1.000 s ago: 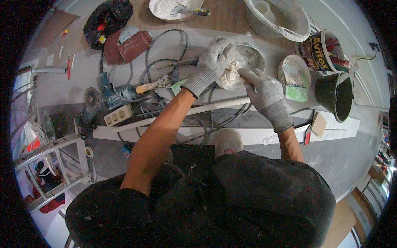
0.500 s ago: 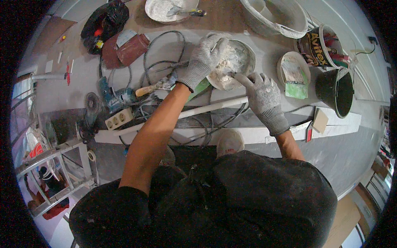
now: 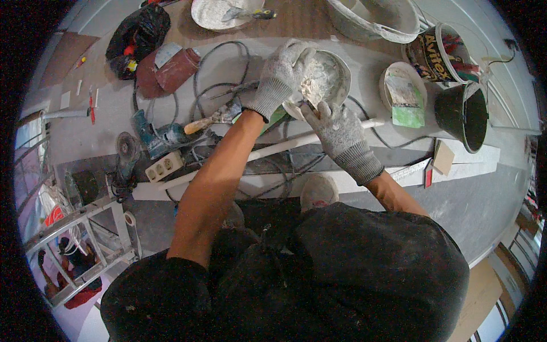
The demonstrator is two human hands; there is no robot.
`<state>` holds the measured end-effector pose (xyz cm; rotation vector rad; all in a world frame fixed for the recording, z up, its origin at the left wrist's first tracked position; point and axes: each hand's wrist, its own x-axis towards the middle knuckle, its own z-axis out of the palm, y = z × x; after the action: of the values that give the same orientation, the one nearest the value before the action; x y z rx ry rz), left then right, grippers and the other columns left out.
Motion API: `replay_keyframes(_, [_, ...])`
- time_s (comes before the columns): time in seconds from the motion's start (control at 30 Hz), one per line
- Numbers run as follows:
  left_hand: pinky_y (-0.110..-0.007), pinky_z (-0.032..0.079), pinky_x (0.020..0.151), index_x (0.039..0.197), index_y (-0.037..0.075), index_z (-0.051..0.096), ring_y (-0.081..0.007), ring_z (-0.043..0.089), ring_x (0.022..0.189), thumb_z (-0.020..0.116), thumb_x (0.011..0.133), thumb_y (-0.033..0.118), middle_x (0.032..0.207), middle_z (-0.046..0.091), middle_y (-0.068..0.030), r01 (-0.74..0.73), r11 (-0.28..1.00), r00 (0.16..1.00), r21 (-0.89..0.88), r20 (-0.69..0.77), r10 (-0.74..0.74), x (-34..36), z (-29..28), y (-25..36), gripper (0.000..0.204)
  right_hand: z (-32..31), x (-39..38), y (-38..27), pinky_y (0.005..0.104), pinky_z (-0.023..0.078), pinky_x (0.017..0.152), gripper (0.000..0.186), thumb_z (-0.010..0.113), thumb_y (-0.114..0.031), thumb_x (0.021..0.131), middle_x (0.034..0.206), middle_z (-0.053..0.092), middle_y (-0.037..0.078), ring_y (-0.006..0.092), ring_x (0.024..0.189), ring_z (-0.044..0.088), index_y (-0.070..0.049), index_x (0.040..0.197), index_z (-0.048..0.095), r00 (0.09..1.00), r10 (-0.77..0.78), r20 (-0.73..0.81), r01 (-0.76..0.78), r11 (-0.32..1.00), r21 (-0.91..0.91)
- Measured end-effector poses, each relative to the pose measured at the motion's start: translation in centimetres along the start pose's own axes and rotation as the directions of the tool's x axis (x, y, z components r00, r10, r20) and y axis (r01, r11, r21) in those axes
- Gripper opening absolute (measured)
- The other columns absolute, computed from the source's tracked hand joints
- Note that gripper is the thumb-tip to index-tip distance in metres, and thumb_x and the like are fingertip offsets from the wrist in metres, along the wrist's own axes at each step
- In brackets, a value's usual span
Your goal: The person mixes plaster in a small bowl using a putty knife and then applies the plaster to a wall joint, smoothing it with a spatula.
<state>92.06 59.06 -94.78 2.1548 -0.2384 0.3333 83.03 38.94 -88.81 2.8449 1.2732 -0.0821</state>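
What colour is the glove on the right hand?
The right glove is speckled grey; the head view shows it best.

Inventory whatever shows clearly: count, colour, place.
Round smeared bowl: 1, whitish, upper centre
Shallow bowl: 1, white, top centre
Round tub: 1, grey, top right
Printed bucket: 1, dark, upper right
Tapered bucket: 1, black, right
Crumpled plastic bag: 1, black, upper left
Drill-like tool: 1, teal, left
Long pipe: 1, white, centre
Metal ladder: 1, silver, lower left
Gloved left hand: 1, grey, smeared bowl's left
Gloved right hand: 1, grey, same bowl's near edge
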Motion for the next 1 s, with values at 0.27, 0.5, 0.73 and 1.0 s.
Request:
replay_keyframes(0.27, [-0.044,0.056,0.09,0.116,0.007,0.074,-0.0384,0.07,0.107,0.064,0.104,0.028,0.116,0.072,-0.0143,-0.023,1.0,1.0,0.014,-0.018,0.024,0.2,0.3,-1.3,0.026,-1.5,-0.6,1.1,0.0463,0.057,0.079,0.058,0.063,-0.011,0.091,0.11,0.061,0.013,0.0306,0.096,0.068,-0.02,0.149,0.058,0.995,0.075,0.066,-0.081,0.992,0.099])
replay_keyframes(0.5, [-0.044,0.056,0.091,0.118,0.008,0.074,-0.0377,0.07,0.107,0.063,0.105,0.028,0.117,0.072,-0.0147,-0.013,1.0,0.999,-0.025,-0.033,0.012,0.2,0.7,-2.0,0.026,-2.9,2.4,-0.1,0.0471,0.057,0.081,0.055,0.061,-0.011,0.093,0.112,0.063,0.013,0.0327,0.1,0.068,-0.023,0.146,0.06,0.988,0.145,0.058,-0.151,0.982,0.117])
replay_keyframes(0.73, [-0.038,0.055,0.096,0.123,0.0,0.071,-0.0271,0.071,0.109,0.06,0.107,0.02,0.115,0.075,-0.0154,0.066,0.997,0.997,-0.026,-0.031,-0.067,-0.5,-1.1,-0.2,0.028,-0.5,-0.4,0.7,0.0468,0.057,0.085,0.054,0.061,-0.011,0.093,0.112,0.062,0.013,0.0327,0.103,0.067,-0.023,0.145,0.061,0.983,0.08,0.167,-0.114,0.973,0.2])
replay_keyframes(1.0, [-0.033,0.054,0.087,0.12,0.0,0.071,-0.0162,0.069,0.095,0.06,0.109,0.029,0.102,0.077,-0.0113,0.28,0.904,0.886,-0.323,-0.277,-0.373,1.1,-4.3,-1.4,0.032,-5.5,-0.6,1.0,0.0492,0.051,0.096,0.048,0.073,-0.026,0.094,0.129,0.064,0.014,0.0363,0.111,0.064,-0.016,0.139,0.063,0.956,0.288,-0.061,-0.24,0.884,0.402])
